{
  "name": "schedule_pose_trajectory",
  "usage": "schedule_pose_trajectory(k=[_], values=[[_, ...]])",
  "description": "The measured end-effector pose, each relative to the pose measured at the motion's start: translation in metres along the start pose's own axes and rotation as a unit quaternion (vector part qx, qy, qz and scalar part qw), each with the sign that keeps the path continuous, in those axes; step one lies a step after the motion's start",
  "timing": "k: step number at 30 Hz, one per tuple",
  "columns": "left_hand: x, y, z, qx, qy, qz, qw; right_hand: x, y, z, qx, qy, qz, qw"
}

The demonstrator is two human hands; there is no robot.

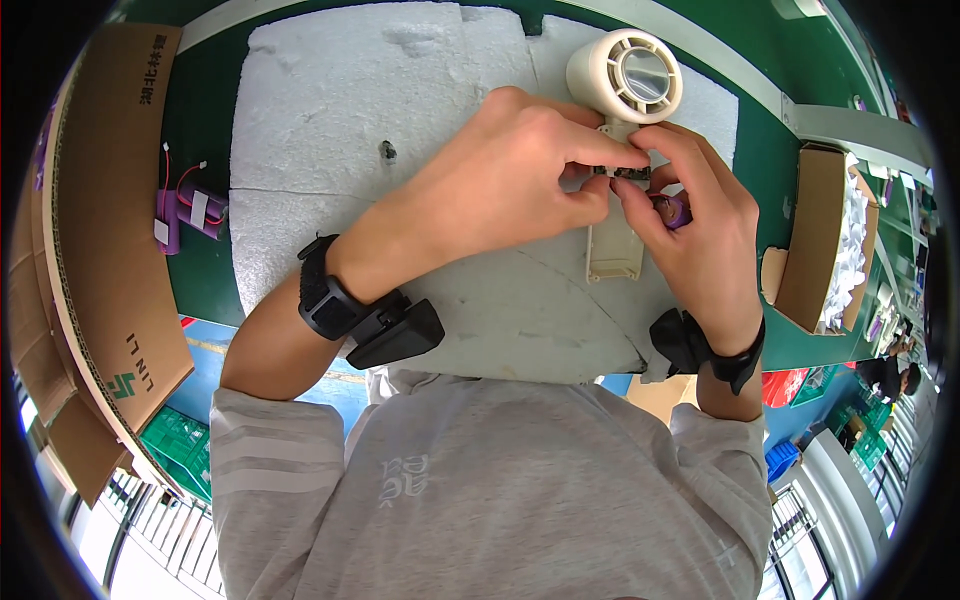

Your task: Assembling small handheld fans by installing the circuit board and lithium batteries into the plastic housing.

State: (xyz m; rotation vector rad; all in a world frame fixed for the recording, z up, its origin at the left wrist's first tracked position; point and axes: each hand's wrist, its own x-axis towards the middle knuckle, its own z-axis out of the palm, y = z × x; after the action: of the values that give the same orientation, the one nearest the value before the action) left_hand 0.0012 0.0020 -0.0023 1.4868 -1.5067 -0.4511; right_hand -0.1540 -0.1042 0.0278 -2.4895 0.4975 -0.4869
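Observation:
A cream handheld fan point(626, 78) lies on the white foam board with its round head away from me and its handle shell point(614, 250) open toward me. Over the handle, a small dark circuit board point(624, 172) is pinched between the thumb and forefinger of my left hand point(535, 165). My right hand point(700, 200) curls in from the other side, its thumb and forefinger at the board's edge. Under its fingers sits a purple cylindrical battery point(674, 210), partly covered by the palm; whether the fingers grip it or the board is hard to see.
Beneath the work lies a white foam board point(330, 120) on a green table point(200, 110). Purple batteries with red wires point(200, 210) rest left of it, beside a large cardboard box point(115, 230). An open carton of white pieces point(825, 240) stands at right.

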Motion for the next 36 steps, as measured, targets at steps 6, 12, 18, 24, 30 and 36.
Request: schedule_pose_trajectory(k=[6, 12, 18, 24, 30, 36], values=[[0.000, -0.001, 0.003, -0.019, 0.023, 0.002, 1.000, 0.002, 0.000, -0.001, 0.003, -0.005, -0.021, 1.000], [-0.001, -0.002, 0.003, -0.013, 0.022, -0.003, 1.000, 0.004, 0.000, 0.000, 0.000, 0.005, -0.027, 1.000], [0.001, 0.001, 0.000, -0.016, -0.007, -0.034, 0.999, 0.005, 0.005, 0.002, -0.003, 0.018, -0.041, 0.999], [-0.002, -0.001, 0.003, -0.047, 0.023, -0.039, 0.998, 0.004, 0.000, -0.008, 0.077, -0.045, 0.065, 0.994], [-0.001, -0.007, -0.004, -0.119, 0.018, -0.089, 0.989, 0.003, 0.005, -0.029, 0.357, -0.211, 0.251, 0.875], [0.001, -0.003, -0.006, -0.181, 0.002, -0.167, 0.969, 0.003, 0.018, -0.032, 0.399, -0.225, 0.246, 0.854]])
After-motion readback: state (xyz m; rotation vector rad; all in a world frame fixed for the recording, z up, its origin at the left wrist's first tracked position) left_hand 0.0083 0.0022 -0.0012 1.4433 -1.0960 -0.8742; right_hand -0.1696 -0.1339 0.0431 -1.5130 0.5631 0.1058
